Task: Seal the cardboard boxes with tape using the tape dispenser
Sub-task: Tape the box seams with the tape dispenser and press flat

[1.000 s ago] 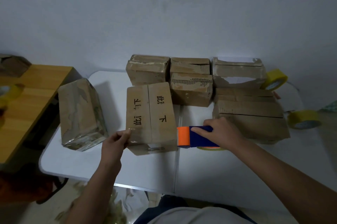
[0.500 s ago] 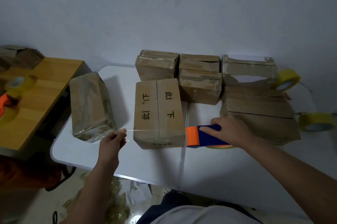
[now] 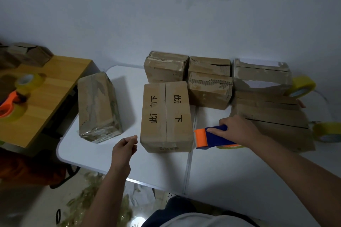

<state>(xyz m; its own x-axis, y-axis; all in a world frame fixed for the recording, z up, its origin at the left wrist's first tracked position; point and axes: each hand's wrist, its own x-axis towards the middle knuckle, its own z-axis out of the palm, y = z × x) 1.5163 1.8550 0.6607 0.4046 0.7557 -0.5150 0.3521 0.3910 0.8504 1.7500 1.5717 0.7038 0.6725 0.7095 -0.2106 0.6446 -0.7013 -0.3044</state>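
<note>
**Dispenser at the right end of the marked box, left hand off to its near-left corner**

The right hand [image 3: 238, 128] holds the blue and orange plastic tape dispenser [image 3: 212, 137] low on the white folding worktop [image 3: 230, 167], its grip wrapped over the blue body with the forefinger laid along the top. The orange nose of the dispenser sits just beside the right end of the brown cardboard box with black handwritten characters [image 3: 166, 116], which lies flat near the worktop's front edge with its centre seam running away from the person. A yellow rim of tape shows under the dispenser.

The left hand [image 3: 124, 148] hovers just beside the near-left corner of that box, apart from it, fingertips pinched lightly together (whether a thin strand of clear tape is between them cannot be told).

To the left stands a tape-wrapped brown cardboard box [image 3: 97, 106], turned at an angle and well apart from the marked one. Behind, against the pale wall, sit several worn brown cardboard boxes [image 3: 208, 80], touching one another, and a larger flat brown carton [image 3: 273, 121] lies behind the right hand. Two yellow tape rolls [image 3: 300, 87] rest at the right edge. On the wooden side table [image 3: 55, 86] lie another yellow tape roll [image 3: 29, 80] and an orange dispenser [image 3: 9, 104].
</note>
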